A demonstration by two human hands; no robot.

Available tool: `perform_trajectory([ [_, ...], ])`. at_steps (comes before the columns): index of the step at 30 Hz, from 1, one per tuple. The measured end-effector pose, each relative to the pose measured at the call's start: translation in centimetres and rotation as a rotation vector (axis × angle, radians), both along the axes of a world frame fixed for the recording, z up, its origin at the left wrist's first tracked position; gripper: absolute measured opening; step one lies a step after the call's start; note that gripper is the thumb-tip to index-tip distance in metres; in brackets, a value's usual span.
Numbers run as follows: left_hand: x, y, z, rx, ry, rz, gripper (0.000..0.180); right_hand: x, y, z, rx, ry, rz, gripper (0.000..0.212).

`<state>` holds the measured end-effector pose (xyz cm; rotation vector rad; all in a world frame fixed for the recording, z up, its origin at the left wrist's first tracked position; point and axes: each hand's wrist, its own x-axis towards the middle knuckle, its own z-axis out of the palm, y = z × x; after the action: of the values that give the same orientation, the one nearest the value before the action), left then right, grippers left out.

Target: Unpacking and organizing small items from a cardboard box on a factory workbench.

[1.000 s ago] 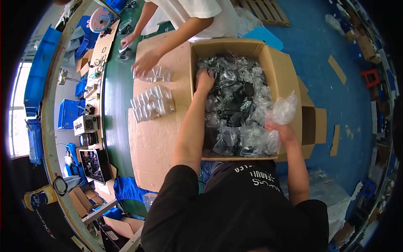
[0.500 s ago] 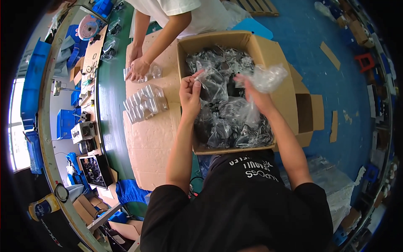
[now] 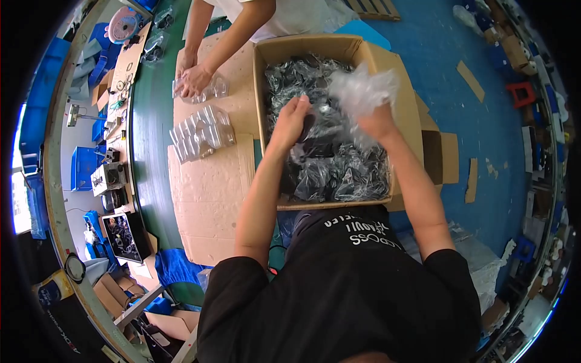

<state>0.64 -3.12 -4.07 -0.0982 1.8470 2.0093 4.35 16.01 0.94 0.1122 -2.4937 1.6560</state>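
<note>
**Right Hand Grips Clear Plastic Wad Above a Packed Carton**

You stand at an open cardboard carton (image 3: 308, 45), both forearms reaching over its near edge. Your right hand (image 3: 376, 123), slightly blurred, grasps a crumpled clear plastic wad (image 3: 362, 91) above the right part of the carton; the plastic hides some of your fingers. Your left hand (image 3: 292, 123) is over the left part, its thumb and fingers drawn close together beside the bagged black parts (image 3: 318, 181); whether it pinches one of them, you cannot tell from this angle. Those parts lie heaped inside the carton, jumbled in clear wrapping, spreading from its far wall to its near one. Your two hands are apart, with wrapped pieces showing between them.

To your left, a ribbed clear plastic tray (image 3: 203, 134) rests on a flat cardboard sheet (image 3: 209, 202). Beyond it, a co-worker in a white top bends in from the far side, their hands (image 3: 196, 80) on a second clear tray (image 3: 219, 88). Farther left runs a green tabletop (image 3: 151, 160), with a pink fan (image 3: 123, 25) near its far end. On your right, a red stool (image 3: 520, 95) stands on the blue floor (image 3: 445, 78), well apart from the carton.
</note>
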Motion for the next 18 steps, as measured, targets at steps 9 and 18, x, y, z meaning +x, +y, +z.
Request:
perform_trajectory([
  [9, -0.8, -1.4, -4.6, -0.157, 0.072, -0.007, 0.032, 2.7, 3.4, -8.1, -0.281, -0.412, -0.083, 0.034],
  [18, 0.3, -1.0, -2.2, 0.310, -0.076, 0.202, 0.034, 6.9, -0.9, -9.0, -0.368, -0.515, -0.213, 0.026],
])
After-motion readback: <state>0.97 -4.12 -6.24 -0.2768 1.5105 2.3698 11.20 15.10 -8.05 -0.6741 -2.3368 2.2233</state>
